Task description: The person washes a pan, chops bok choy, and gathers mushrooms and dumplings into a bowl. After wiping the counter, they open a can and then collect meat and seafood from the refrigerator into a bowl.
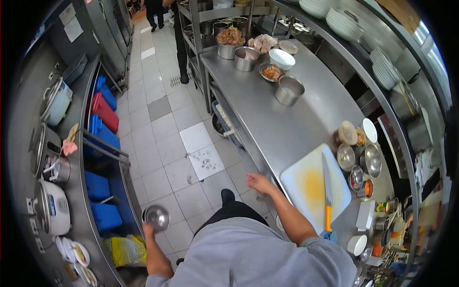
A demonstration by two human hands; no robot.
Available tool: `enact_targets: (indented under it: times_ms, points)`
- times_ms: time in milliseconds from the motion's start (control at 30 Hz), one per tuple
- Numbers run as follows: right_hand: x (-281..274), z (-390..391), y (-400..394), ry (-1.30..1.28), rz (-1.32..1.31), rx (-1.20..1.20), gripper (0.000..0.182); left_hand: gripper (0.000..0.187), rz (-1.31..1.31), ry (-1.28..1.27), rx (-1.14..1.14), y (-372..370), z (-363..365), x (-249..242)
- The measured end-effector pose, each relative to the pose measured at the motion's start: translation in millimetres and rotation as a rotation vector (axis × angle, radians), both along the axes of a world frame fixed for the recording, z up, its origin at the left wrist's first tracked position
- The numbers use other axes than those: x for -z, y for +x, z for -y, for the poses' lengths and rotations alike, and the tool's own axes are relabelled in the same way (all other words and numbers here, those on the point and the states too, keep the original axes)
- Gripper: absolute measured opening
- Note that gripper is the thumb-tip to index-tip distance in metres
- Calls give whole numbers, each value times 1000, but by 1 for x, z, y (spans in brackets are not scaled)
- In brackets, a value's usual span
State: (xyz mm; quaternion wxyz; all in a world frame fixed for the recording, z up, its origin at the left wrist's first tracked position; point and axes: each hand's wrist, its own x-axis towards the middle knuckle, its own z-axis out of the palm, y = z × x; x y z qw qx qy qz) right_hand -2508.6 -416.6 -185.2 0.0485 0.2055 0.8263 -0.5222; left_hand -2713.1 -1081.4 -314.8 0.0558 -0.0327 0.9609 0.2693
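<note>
Pale floor tiles [156, 128] run up the middle of the frame between two steel work surfaces. In the lower left of the frame, the left hand [149, 230] has its grip closed on the near edge of a shiny metal bowl [158, 218], held over the floor beside the left-hand counter [76, 191]. Near the center, the right hand [258, 183] is empty, its grip partly open with the fingers loosely curled, close to the edge of the tabletop [267, 129].

On that tabletop, a white cutting board [299, 182] with a yellow stain carries a knife [328, 179], its orange handle toward the bottom of the frame, near a blue cloth [329, 236]. Small bowls [346, 157] and tubs [345, 132] stand to the right of the board. Toward the upper center are an open steel pot [289, 90], a white bowl [282, 59] and a pot heaped with food [229, 42].

Blue bins [106, 216] and a red bin [105, 112] sit under the left-hand counter, with a yellow bag [126, 250] at lower left. Other people [154, 12] stand at the top of the frame.
</note>
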Motion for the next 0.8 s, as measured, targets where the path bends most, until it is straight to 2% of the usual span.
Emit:
enact_targets:
  times_ms: [67, 100, 167, 267, 333, 367, 400, 467, 533, 600, 633, 700, 733, 800]
  points:
    - [-45, -31, -64, 45, 8, 57, 46, 24, 494, 169, -232, 9, 16, -32]
    - [-65, -45, -92, 172, -26, 104, 44, 23, 682, 237, -370, 17, 26, -51]
    - [-94, -70, -152, 429, -103, 192, 40, 34, 833, 433, -687, 21, 34, -64]
    - [-89, -119, -242, 500, 131, 164, 39, 36, 888, 553, -844, 18, 46, -67]
    - [-82, -139, -297, 638, 139, 108, 40, 34, 934, 444, -884, -5, 41, -67]
    - [-54, -160, -330, 718, 213, 106, 36, 34, 955, 393, -907, -23, 40, -68]
    - [-44, -167, -362, 714, 106, 187, 31, 33, 988, 349, -920, -46, 44, -60]
    - [-50, -170, -433, 728, 188, 231, 25, 32, 985, 331, -916, -97, 47, -33]
    - [-61, -158, -499, 602, -12, 218, 19, 29, 923, 386, -929, -172, 36, -23]
    - [-52, -142, -552, 667, -83, 71, 18, 28, 892, 404, -930, -263, 14, -22]
    - [-50, -134, -586, 693, -124, 7, 18, 28, 882, 357, -831, -317, 5, -20]
    - [-67, -100, -643, 451, 41, 91, 28, 29, 842, 212, -583, -434, -12, -14]
    - [-47, -102, -662, 351, 7, 17, 32, 29, 807, 131, -457, -497, -25, -15]
    - [-31, -92, -699, 154, 176, 30, 33, 30, 696, 14, -241, -625, -58, -35]
